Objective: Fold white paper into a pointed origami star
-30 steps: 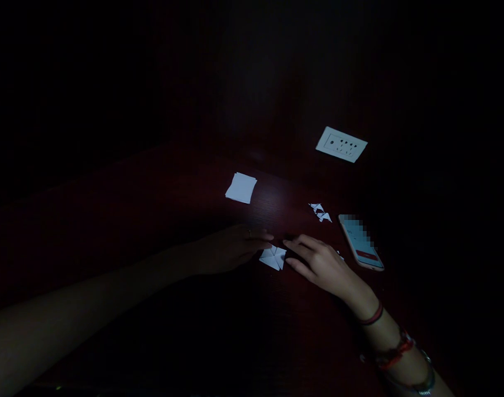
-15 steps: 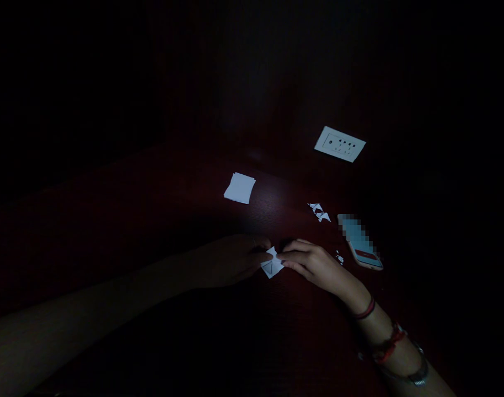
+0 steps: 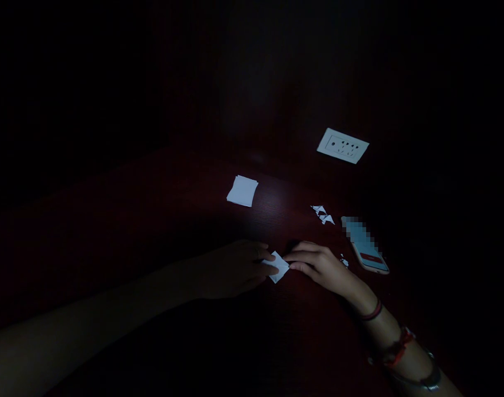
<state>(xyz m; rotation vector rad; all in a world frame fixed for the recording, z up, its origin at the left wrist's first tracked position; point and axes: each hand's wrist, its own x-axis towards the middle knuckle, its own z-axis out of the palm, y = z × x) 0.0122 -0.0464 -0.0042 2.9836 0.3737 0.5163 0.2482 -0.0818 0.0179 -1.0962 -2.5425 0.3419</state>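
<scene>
A small white piece of paper (image 3: pixel 282 267), with crease lines, lies between my hands on the dark red table, one corner toward me. My left hand (image 3: pixel 235 270), in deep shadow, holds it from the left, with two fingertips pressed on its upper face. At the paper's right corner my right hand (image 3: pixel 320 266) pinches the edge between thumb and fingers. Several small folded white paper pieces (image 3: pixel 323 215) lie beyond my right hand, and tiny white scraps (image 3: pixel 344 261) sit just right of it.
A stack of square white paper sheets (image 3: pixel 242 191) lies farther back. To the right is a phone (image 3: pixel 370 251) with a lit screen. Behind it a white socket plate (image 3: pixel 343 146) is set in the dark wall. Most of the surroundings are too dark to make out.
The paper has shifted in my hands and shows a plainer face. My left fingers now reach across it, and my right fingers have moved to its right corner. The whole view has shifted slightly.
</scene>
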